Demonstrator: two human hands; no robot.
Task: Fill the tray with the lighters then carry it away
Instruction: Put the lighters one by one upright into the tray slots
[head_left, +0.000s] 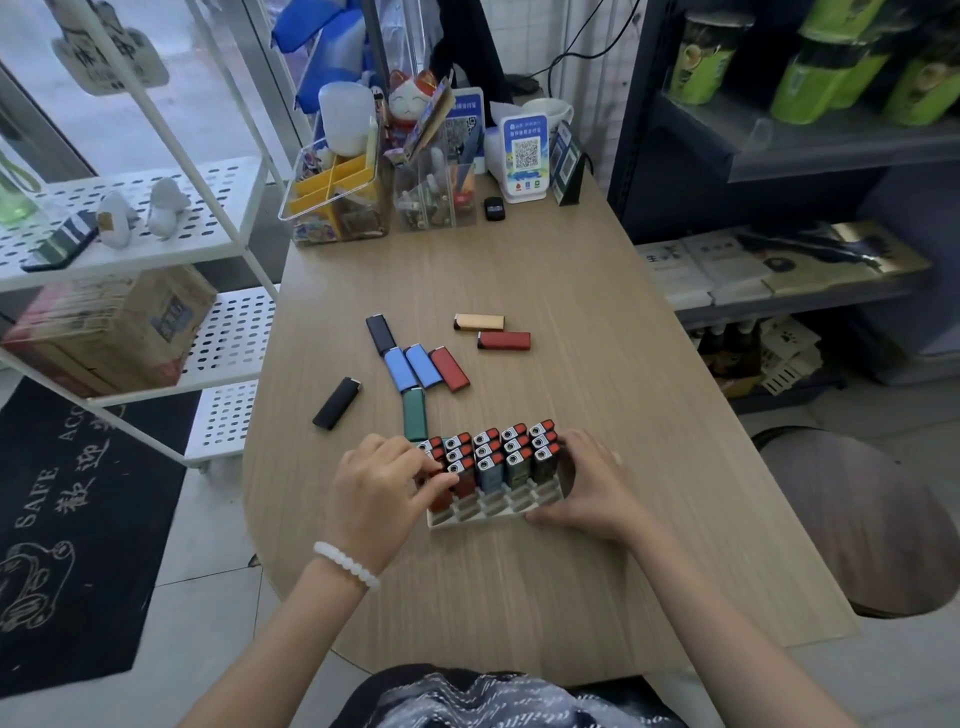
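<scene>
I'm seeing the left hand (379, 486) pinching a red lighter (441, 493) into the tray (493, 512), which is sitting on the table (597, 415) near its front edge. The right hand (597, 488) is gripping the tray's right end. Loose lighters (415, 366) are lying just beyond the tray. It's looking light, stiff, top-heavy; I'm thinking both ends, kept level.

Tray (470, 517) near table (597, 415) front edge — loose lighters (415, 366) behind it, perhaps eight.
</scene>
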